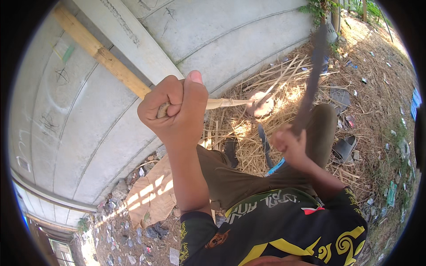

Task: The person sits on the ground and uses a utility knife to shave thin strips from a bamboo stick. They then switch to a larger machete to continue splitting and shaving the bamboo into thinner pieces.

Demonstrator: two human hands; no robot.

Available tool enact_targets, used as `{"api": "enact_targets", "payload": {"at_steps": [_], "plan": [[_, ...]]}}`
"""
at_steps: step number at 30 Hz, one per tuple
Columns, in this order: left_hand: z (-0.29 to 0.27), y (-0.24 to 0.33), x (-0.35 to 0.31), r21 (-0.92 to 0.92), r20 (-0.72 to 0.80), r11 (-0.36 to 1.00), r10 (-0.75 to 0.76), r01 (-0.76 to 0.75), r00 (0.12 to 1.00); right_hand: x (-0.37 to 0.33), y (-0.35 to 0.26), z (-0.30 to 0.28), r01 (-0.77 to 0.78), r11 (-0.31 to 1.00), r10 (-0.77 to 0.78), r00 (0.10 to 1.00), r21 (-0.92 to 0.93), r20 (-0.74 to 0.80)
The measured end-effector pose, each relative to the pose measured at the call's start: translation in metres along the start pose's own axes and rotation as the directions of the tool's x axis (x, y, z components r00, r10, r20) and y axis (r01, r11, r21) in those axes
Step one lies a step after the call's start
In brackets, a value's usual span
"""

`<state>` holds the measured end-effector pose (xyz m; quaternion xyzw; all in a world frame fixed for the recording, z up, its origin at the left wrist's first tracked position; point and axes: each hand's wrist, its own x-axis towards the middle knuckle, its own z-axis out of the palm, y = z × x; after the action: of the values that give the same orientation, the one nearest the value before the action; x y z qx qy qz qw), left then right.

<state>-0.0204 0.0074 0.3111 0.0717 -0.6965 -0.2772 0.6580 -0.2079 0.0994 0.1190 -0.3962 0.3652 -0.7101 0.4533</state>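
My left hand (175, 108) is raised in a fist, its thumb pointing up. It grips a pale strip of wood or bamboo (224, 103), whose cut end shows between the fingers. The strip's far end meets a round wooden block (261, 104) on the ground. My right hand (288, 144) is closed around the lower end of a long dark blade like a machete (313, 71), held upright and slightly blurred by motion. The blade stands apart from the strip, to the right of the block.
A yellowish pole (97, 51) slants across a concrete wall (248, 26); I cannot tell whether it joins the strip. Long shavings (279, 77) cover the ground around the block. A dark flat object (265, 144), a sandal (345, 148) and cardboard (153, 190) lie nearby.
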Motion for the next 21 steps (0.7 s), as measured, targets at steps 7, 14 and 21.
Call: {"api": "enact_targets", "payload": {"at_steps": [7, 14, 21], "plan": [[-0.017, -0.005, 0.019, -0.221, -0.018, 0.967, -0.133, 0.126, 0.991, -0.014, -0.043, -0.007, -0.207, 0.913, 0.207, 0.978, -0.350, -0.040], [-0.002, -0.010, 0.047, -0.234, -0.020, 0.964, -0.138, 0.129, 0.990, 0.037, -0.132, 0.000, 0.725, 0.634, -0.626, 0.685, 0.268, -0.371], [0.042, -0.018, 0.085, -0.202, 0.102, 0.970, -0.117, 0.136, 0.988, 0.037, 0.040, 0.006, -0.460, 0.806, 0.483, 0.875, -0.371, -0.035]]}}
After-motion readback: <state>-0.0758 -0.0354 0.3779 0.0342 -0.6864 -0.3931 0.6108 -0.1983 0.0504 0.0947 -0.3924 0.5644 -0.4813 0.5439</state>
